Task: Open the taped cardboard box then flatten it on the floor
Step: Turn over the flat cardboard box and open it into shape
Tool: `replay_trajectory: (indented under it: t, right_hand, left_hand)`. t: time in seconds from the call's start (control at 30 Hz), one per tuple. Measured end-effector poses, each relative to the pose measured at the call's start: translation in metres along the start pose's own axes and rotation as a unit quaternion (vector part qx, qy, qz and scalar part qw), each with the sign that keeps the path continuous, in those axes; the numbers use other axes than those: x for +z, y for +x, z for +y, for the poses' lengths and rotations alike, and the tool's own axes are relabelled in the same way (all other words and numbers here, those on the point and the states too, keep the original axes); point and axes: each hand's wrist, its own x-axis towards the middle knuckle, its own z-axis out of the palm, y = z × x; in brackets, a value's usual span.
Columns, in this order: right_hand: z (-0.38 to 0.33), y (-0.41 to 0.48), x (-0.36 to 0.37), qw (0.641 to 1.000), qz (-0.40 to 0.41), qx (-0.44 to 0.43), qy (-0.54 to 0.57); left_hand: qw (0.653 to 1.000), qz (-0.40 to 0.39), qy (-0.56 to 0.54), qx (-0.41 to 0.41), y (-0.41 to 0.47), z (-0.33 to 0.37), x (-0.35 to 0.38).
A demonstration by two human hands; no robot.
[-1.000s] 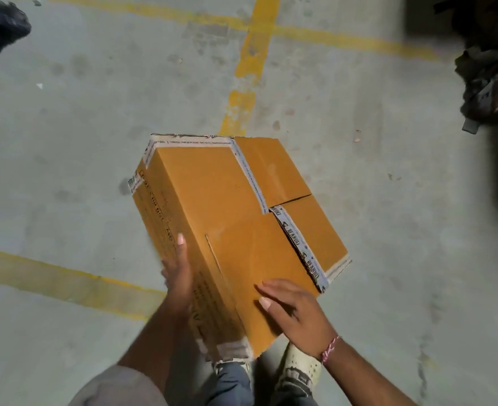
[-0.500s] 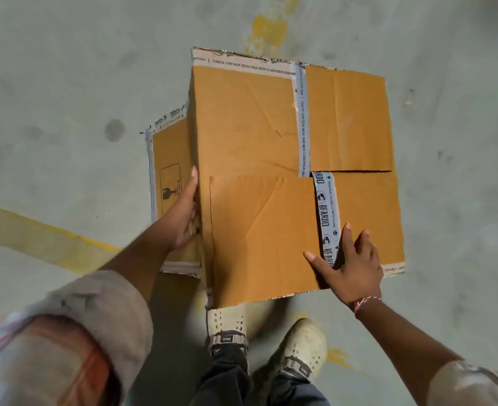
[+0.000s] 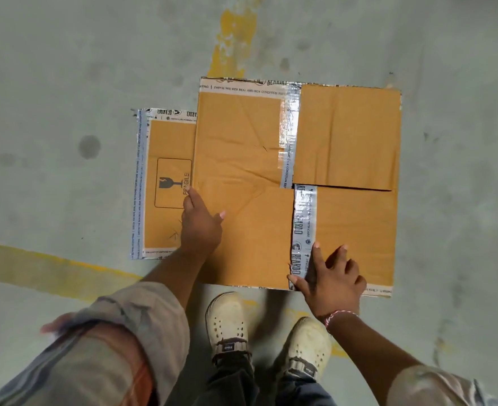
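The brown cardboard box (image 3: 241,148) lies collapsed flat on the grey concrete floor, with strips of printed grey tape along its seams and edges. A panel marked FRAGILE sticks out at its left. My left hand (image 3: 200,227) presses palm down on the left part of the big panel, fingers apart. At the near edge my right hand (image 3: 331,278) rests flat beside a tape strip (image 3: 303,230), fingers spread. Neither hand grips anything.
My two white shoes (image 3: 227,320) stand just in front of the box's near edge. A worn yellow line (image 3: 51,265) crosses the floor at the left, and another yellow mark (image 3: 230,39) runs beyond the box.
The box has gone from a tilted, half-standing shape to lying flat on the floor. My hands have moved from its sides onto its top face.
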Motion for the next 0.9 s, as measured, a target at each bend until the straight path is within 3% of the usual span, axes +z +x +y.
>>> replay_trajectory:
  t: [0.07, 0.17, 0.23, 0.3, 0.37, 0.63, 0.77, 0.9]
  right_hand:
    - [0.000, 0.002, -0.008, 0.999, 0.048, -0.017, 0.000]
    - [-0.014, 0.016, -0.028, 0.990, 0.126, -0.046, 0.049]
    - [-0.031, 0.033, -0.043, 0.987, 0.133, -0.042, 0.080]
    - [-0.043, 0.049, -0.052, 0.994, 0.082, -0.023, 0.067]
    - [-0.046, 0.060, -0.054, 0.998, 0.043, -0.009, 0.048]
    - [-0.049, 0.066, -0.065, 0.995, -0.008, -0.003, 0.100]
    - [-0.041, 0.063, -0.083, 0.996, -0.017, 0.017, 0.091]
    - [-0.020, 0.060, -0.094, 0.998, -0.014, 0.017, 0.057]
  left_hand:
    - [0.993, 0.040, 0.107, 0.013, -0.009, 0.005, 0.005]
    - [0.936, 0.110, 0.284, 0.174, -0.022, 0.020, 0.015]
    - [0.895, 0.075, 0.323, 0.298, -0.022, 0.037, 0.025]
    - [0.863, 0.035, 0.351, 0.361, -0.016, 0.053, 0.032]
    - [0.854, 0.024, 0.374, 0.361, -0.008, 0.065, 0.035]
    - [0.870, 0.027, 0.376, 0.318, -0.003, 0.089, 0.039]
    - [0.853, 0.018, 0.398, 0.338, -0.015, 0.083, 0.042]
    - [0.878, 0.019, 0.366, 0.307, -0.033, 0.088, 0.050]
